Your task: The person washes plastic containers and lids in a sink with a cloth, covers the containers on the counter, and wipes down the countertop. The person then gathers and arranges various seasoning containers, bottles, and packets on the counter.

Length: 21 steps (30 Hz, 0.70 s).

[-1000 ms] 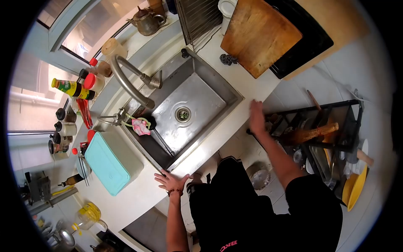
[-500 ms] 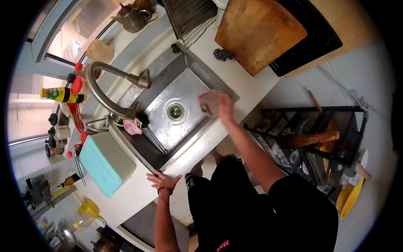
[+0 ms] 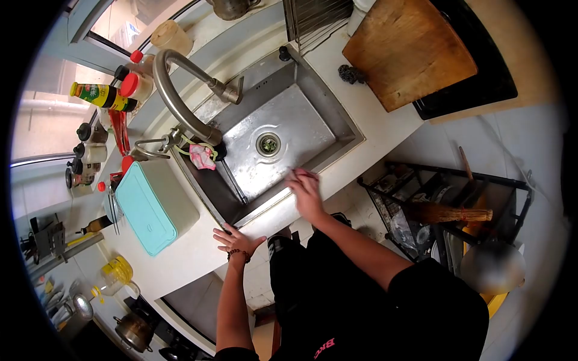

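My right hand is closed around a pink cloth, mostly covered by the fingers and slightly blurred, at the front rim of the steel sink. My left hand, a beaded bracelet at its wrist, rests with spread fingers on the counter edge near the sink's front left corner. Green scraps lie in the drain. Another pink-and-white cloth hangs at the sink's left side, below the curved faucet.
A lidded box with a turquoise top stands left of the sink. Bottles and jars line the windowsill. On the right counter are a dark scouring pad and a wooden cutting board. A black rack stands on the right.
My right hand has moved with the cloth from the sink's right front area leftward along the front rim, closer to me. My left hand stays on the counter edge. The camera view has shifted.
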{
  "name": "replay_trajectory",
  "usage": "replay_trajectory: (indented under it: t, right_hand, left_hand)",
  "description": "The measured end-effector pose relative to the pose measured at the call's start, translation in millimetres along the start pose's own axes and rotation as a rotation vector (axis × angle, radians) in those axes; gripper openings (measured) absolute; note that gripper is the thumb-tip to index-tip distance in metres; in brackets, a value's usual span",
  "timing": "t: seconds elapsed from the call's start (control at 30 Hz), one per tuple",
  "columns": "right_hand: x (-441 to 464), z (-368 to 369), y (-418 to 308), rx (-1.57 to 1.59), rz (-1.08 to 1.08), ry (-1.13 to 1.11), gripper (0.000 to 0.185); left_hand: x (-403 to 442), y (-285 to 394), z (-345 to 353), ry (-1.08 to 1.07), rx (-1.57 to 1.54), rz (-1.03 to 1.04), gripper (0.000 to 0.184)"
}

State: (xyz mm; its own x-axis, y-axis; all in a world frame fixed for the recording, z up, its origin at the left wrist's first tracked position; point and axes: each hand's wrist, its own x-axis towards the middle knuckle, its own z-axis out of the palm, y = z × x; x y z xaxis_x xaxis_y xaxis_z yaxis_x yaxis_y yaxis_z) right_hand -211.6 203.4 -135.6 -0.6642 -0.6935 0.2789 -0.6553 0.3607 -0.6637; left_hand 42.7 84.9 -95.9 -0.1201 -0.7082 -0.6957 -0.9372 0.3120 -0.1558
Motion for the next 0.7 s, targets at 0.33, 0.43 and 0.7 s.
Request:
replay_trajectory:
  t: [0.33, 0.43, 0.7]
  right_hand:
    - [131.9, -91.9, 60.0, 0.244, 0.109, 0.159, 0.023]
    - [80.5, -138.2, 72.9, -0.037, 0.17, -0.012, 0.014]
    - [-27.6, -0.6, -37.0, 0.232, -0.112, -0.348, 0.011]
  left_hand:
    - [-2.6, -2.8, -10.2, -0.06, -0.065, -0.006, 0.163]
    - [-3.9, -2.6, -13.9, -0.063, -0.074, -0.017, 0.163]
    - [-11.1, -1.2, -31.7, -0.094, -0.1, -0.024, 0.165]
